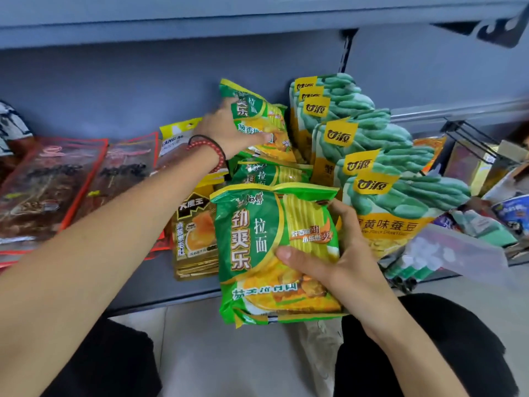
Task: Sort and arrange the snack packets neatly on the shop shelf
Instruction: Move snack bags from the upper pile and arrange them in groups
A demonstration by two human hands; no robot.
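Left hand (229, 130) was clamped on the rear green noodle packet (259, 121): thumb across its front, fingers curled round the upper left edge. That packet sat tilted at the back of the shelf (171, 81), on top of a third green packet (269, 174). Red bead bracelet (213, 147) and a black band on that wrist

Right hand (337, 253) gripped the front green noodle packet (252, 247): thumb pressed on the face, fingertips wrapped round the upper right edge. Packet was upright, lower end hanging past the shelf's front lip, over the tiled floor (214, 353)

Blocking on the right: a leaning row of yellow-and-green bean packets (372, 156), touching the green packets. On the left, just beside them: a stack of gold packets (194, 242) and a yellow packet (177, 133) partly hidden by the left wrist. Further left, red-edged clear packets (51, 181) lay flat. Far right: wire rack (472, 136) with blurred goods, and a clear plastic bag (458, 253) below the bean packets
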